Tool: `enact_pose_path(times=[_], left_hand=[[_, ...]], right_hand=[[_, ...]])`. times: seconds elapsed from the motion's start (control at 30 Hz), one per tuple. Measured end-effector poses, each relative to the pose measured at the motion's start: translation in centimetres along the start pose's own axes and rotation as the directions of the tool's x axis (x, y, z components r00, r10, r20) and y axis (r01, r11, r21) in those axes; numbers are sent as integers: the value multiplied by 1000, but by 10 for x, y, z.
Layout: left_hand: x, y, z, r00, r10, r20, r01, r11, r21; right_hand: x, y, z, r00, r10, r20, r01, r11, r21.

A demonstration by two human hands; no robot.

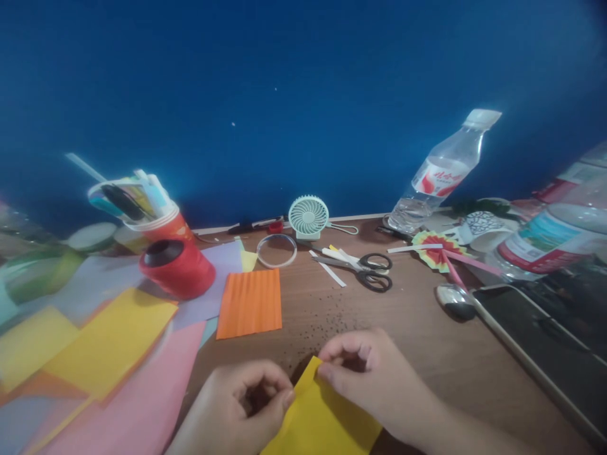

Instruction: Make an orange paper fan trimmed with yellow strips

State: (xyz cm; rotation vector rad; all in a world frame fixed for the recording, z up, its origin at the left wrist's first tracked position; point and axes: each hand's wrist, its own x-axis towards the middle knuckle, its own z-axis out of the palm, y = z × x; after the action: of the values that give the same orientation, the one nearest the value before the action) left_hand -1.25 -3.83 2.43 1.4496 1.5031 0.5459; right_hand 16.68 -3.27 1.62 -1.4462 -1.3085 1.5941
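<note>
A sheet of yellow paper (327, 417) lies at the bottom middle, its lower part cut off by the frame edge. My left hand (241, 404) pinches its left edge between thumb and forefinger. My right hand (374, 379) pinches the same sheet close to its top corner, where a narrow strip along the edge looks folded. Just beyond the hands, small dark specks are scattered on the brown table (408, 316). A pleated orange paper (249, 303) rests flat ahead of my left hand.
Black-handled scissors (360, 268), a small fan (308, 218) and a clear ring (276, 251) are ahead. At left stand a red thread spool (177, 268) and a pen cup (164, 221) among coloured papers (114, 341). Bottles (441, 174), a paper fan (434, 251) and a phone (540, 341) are right.
</note>
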Motion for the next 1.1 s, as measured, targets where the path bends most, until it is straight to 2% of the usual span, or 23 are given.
enact_pose_path(times=[0.17, 0.27, 0.53, 0.67, 0.77, 0.87, 0.97, 1.03, 1.1], left_hand=[[1, 2, 0, 998, -2, 62, 4, 999, -46], [2, 2, -1, 994, -32, 102, 33, 999, -12], [2, 5, 0, 993, -89, 79, 89, 996, -1], [1, 8, 3, 994, -50, 95, 39, 993, 109], [0, 7, 3, 997, 6, 81, -21, 981, 193], [1, 5, 1, 999, 11, 52, -17, 991, 134], [3, 1, -3, 1000, -7, 17, 7, 1000, -4], [5, -2, -5, 1000, 3, -17, -4, 996, -86], [7, -5, -6, 998, 15, -61, -22, 993, -115]], right_hand=[[0, 1, 3, 1000, -8, 10, 8, 999, -31], [0, 0, 5, 1000, 9, 24, -7, 995, -97], [-1, -2, 5, 997, 7, 77, -3, 999, -54], [-1, -1, 7, 991, -73, 111, 81, 994, -71], [0, -3, 5, 993, -85, 81, 89, 995, -49], [1, -4, 0, 998, -55, -41, 55, 998, 17], [2, -1, -6, 990, -22, -139, 36, 994, 100], [1, 2, -8, 991, -35, -127, 46, 995, 90], [0, 3, -7, 996, -68, -64, 68, 998, 4]])
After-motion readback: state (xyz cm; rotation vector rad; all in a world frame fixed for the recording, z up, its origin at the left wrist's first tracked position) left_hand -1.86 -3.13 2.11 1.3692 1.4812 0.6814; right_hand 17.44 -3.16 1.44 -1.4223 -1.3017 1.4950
